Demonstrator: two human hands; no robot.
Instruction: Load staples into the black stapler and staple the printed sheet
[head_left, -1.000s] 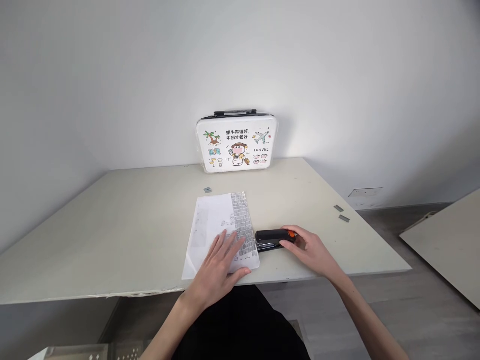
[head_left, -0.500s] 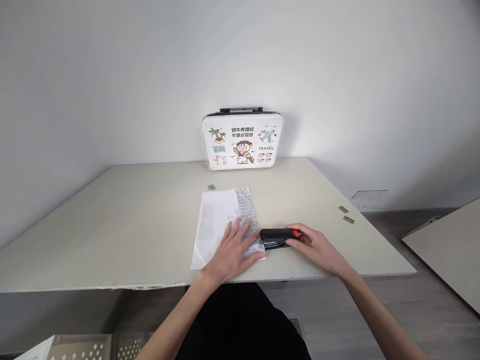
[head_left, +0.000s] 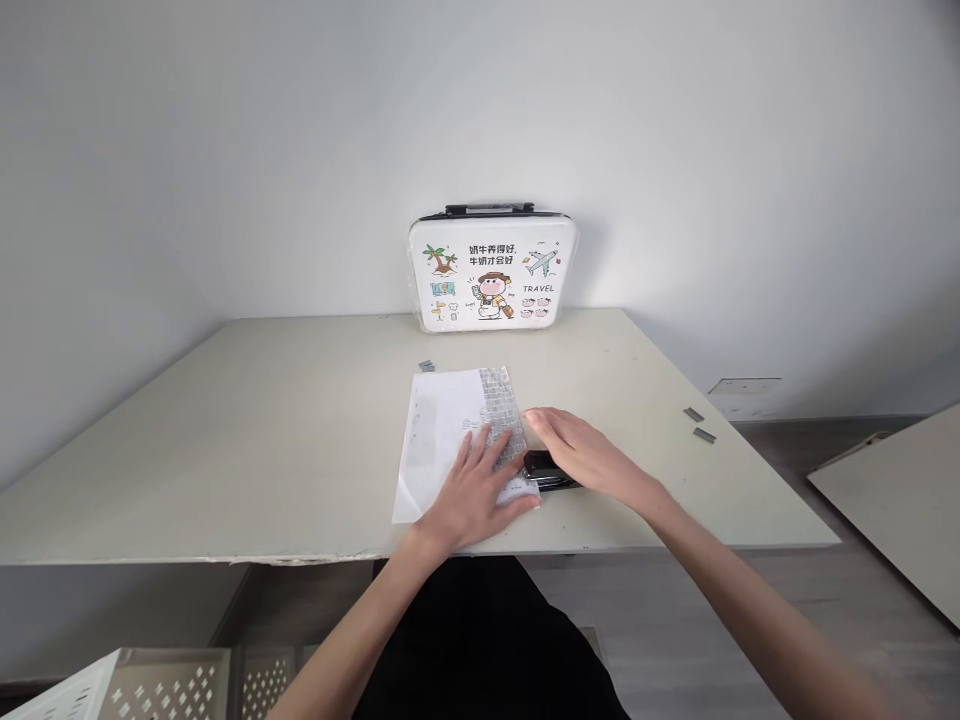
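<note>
White printed sheets [head_left: 435, 420], with a dense grey pattern along the right side, lie near the table's front edge. Spread flat across their lower right part is my left hand [head_left: 480, 493], fingers apart, holding the paper down. A black stapler [head_left: 541, 466] lies at the right edge of the sheets, its front end over or against the paper's margin. My right hand [head_left: 589, 452] is above the stapler with fingers stretched out together, covering its rear part. Whether the palm presses on the stapler I cannot tell.
A white case [head_left: 491, 275] with cartoon prints stands against the wall. Staple strips [head_left: 426, 366] lie behind the sheets, and more staple strips [head_left: 699, 425] near the table's right edge. Perforated plastic baskets [head_left: 165, 685] stand below the table at left.
My right hand has let go of the stapler's rear end and moved up and left over its top, fingers now straightened. My left hand stays on the paper. The view has shifted slightly.
</note>
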